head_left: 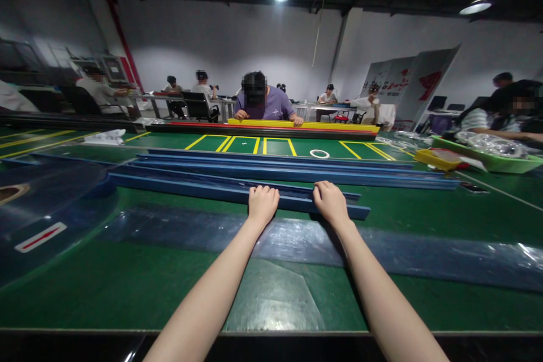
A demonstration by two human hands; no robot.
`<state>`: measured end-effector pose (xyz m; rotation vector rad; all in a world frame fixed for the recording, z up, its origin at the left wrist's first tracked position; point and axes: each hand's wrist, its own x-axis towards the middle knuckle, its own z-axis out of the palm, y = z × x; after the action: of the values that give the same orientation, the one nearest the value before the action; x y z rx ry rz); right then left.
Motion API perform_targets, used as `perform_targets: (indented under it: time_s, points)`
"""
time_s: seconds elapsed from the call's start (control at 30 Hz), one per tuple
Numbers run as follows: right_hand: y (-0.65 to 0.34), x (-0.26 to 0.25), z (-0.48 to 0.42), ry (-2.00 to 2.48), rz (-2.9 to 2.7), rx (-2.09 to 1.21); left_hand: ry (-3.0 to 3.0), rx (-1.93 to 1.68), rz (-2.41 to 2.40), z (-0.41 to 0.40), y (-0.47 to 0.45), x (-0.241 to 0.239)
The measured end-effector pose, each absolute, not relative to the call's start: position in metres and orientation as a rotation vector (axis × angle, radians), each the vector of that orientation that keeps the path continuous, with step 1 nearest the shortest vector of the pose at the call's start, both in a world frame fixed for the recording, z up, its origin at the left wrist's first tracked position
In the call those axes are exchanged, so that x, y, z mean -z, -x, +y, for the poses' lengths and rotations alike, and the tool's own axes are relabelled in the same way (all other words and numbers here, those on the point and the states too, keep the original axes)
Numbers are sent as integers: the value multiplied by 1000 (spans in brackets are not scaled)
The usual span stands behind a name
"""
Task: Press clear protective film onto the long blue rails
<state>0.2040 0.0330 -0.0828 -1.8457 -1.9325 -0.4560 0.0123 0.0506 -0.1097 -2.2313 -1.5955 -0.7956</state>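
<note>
A long blue channel strip (pixel 182 184) lies at a slight slant across the green table. My left hand (pixel 263 202) is closed over it near its right part, fingers curled over the far side. A short way to the right, my right hand (pixel 331 201) grips the same strip close to its right end, its fingers also curled. Just beyond it, more blue channel strips (pixel 382 172) lie side by side. Nearer to me, a flat length of clear plastic film (pixel 403 246) stretches across the table under my forearms.
Rolled clear plastic sheeting (pixel 63 198) sits at the left, marked with a red arrow label (pixel 41 237). At right stand a green tray (pixel 492 158) and a yellow tray (pixel 439 159). A white ring (pixel 319 154) lies beyond the strips. Opposite, a person (pixel 275 102) handles a yellow strip (pixel 331 125).
</note>
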Motion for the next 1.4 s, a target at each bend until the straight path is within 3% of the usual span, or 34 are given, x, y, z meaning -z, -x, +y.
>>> perform_targets:
  time_s: [0.13, 0.57, 1.03, 1.4]
  points:
    - [-182, 87, 35, 1726, -2076, 449, 2235, 813, -1590, 52, -12, 111]
    - [-184, 89, 39, 1909, -1939, 366, 2231, 886, -1589, 52, -11, 110]
    - [-245, 85, 30, 2199, -1688, 307, 2272, 892, -1500, 50, -12, 109]
    - [-240, 86, 30, 2104, -1758, 287, 2294, 839, -1527, 49, -13, 109]
